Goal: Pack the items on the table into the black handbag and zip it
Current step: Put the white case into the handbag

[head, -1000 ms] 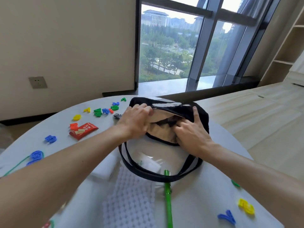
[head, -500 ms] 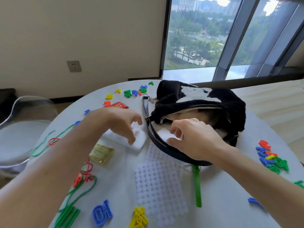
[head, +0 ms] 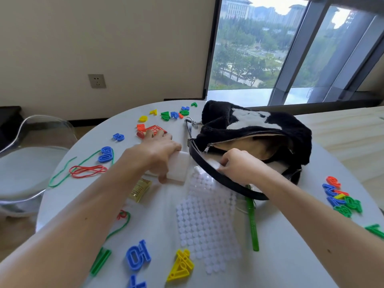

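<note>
Black fuzzy handbag lies on its side at the far right of the white round bench, zipper open, tan lining showing, mouth facing the person. Black strap loops out in front of it on the bench.

Left hand is clamped around a white tissue pack: fingers curl over its near edge, palm on top. The pack sits just left of the strap, beside the bag and outside the mouth.

Right hand is at the bag opening, fingers pinched on a small white item right at the strap and near lip. Can't tell what the item is, or whether it's inside the lip or resting on it.

Loose on the bench:
- white dotted sheet in front of the bag, far end tucked under the strap
- green pen just right of the sheet, tip under the strap
- gold packet under the left forearm, partly hidden
- red packet just beyond the left hand's knuckles
- red rubber band and green cord on the left side
- plastic letters and numbers scattered: cluster at far edge, cluster on right, blue piece and yellow triangle at near edge

Clear chair stands left of the bench.
</note>
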Motion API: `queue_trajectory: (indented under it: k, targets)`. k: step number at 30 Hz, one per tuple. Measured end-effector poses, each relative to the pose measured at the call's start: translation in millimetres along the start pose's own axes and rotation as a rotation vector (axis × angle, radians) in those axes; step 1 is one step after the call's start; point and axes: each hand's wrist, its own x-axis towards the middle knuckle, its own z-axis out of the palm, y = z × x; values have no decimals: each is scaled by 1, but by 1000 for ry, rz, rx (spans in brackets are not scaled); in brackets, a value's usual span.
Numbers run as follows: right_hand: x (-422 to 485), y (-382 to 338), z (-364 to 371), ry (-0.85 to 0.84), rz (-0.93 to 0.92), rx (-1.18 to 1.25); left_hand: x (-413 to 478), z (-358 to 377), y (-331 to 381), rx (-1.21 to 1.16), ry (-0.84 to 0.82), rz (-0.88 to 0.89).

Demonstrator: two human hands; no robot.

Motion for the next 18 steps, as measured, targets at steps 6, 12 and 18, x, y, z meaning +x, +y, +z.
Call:
queue_trajectory:
  k: [6, 12, 18]
  targets:
    - [10, -13, -12, -106, 81, 131, -4, 5, -9, -114, 128, -19]
    - [14, -24, -9, -141, 119, 49, -5, -11, -14, -169, 345, -126]
    - [13, -15, -12, -94, 129, 350, -4, -26, 0, -476, 602, -94]
